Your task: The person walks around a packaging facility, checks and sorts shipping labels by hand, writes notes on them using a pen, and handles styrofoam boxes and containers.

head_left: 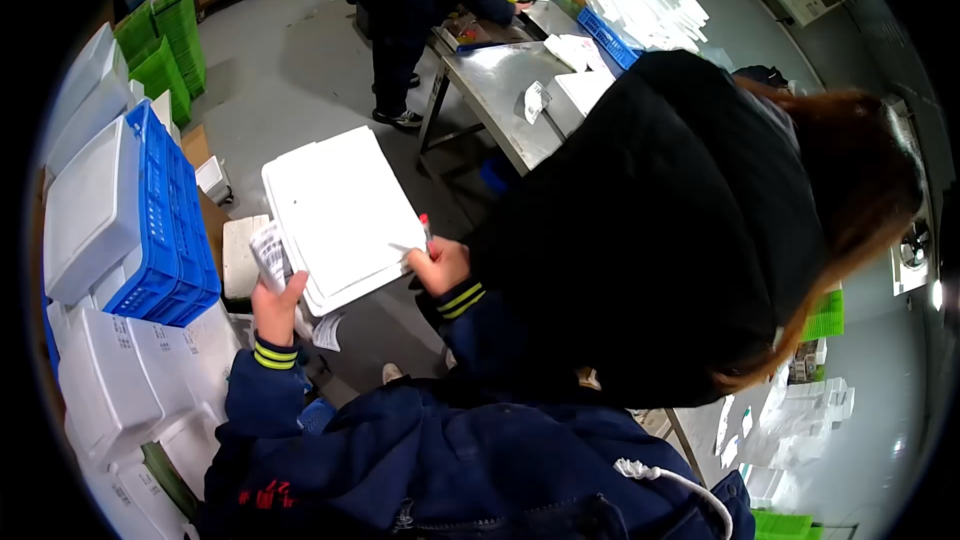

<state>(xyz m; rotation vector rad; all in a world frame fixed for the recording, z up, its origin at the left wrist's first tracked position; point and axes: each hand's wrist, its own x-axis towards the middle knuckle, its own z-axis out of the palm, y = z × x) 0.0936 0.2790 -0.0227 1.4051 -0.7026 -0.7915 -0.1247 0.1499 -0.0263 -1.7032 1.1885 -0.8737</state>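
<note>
Both my hands hold a white foam box lid (345, 215) in front of my body, tilted. At its lower left corner is my left hand (277, 308), closed round the edge, together with a printed label sheet (268, 255). More label paper (326, 332) hangs below the lid. My right hand (440, 265) grips the lid's right edge and also has a red-capped marker (425, 227) in its fingers. Whether the white piece is one lid or several stacked ones cannot be made out.
A person in a black hooded coat (650, 230) stands close on my right. Another person (420, 10) works at the metal table (490, 80). Blue crates (170, 220) and white foam boxes (105, 370) are stacked at left, with green crates (180, 35) behind.
</note>
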